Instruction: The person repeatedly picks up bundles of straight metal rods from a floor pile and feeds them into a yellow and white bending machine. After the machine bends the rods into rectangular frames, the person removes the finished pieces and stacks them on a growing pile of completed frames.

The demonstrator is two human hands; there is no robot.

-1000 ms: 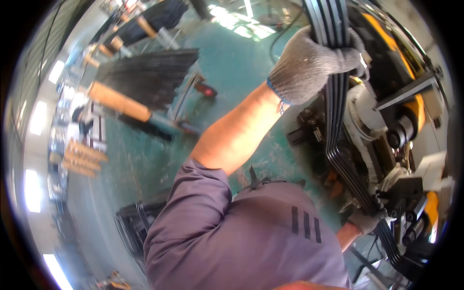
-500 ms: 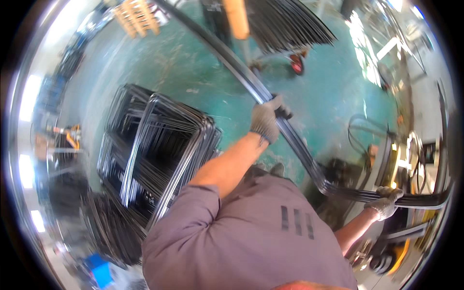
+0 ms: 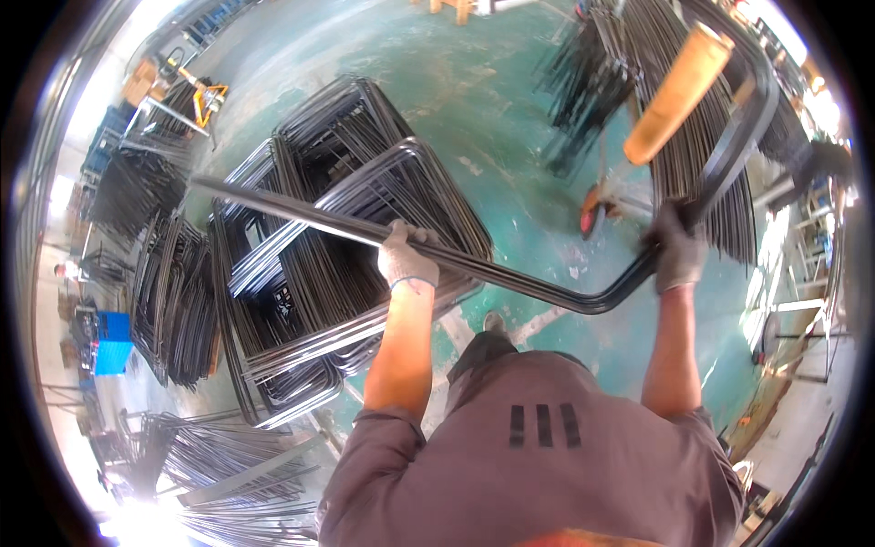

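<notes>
Both of my hands wear light work gloves and carry dark bent metal tubes [image 3: 538, 290], several lying side by side as one bundle. My left hand [image 3: 407, 253] is closed round the straight stretch, near the middle of the view. On the far side of the bend, my right hand [image 3: 676, 246] grips the other stretch, somewhat blurred. The tubes' left end reaches over a large stack of bent tube frames [image 3: 365, 191]. Toward the upper right the tubes bend again, passing above a bunch of long dark rods.
A cart with long dark rods [image 3: 665, 55] and an orange-yellow cylinder [image 3: 679, 96] stands at the upper right; a red caster [image 3: 591, 214] shows below. More tube bundles [image 3: 178, 301] lie left, near a blue box [image 3: 112, 343]. A yellow pallet jack [image 3: 211, 102] is farther back.
My view has turned left toward the stack of frames. The tubes have swung from the right side to across my front, their left end now over the stack. Both hands keep their hold.
</notes>
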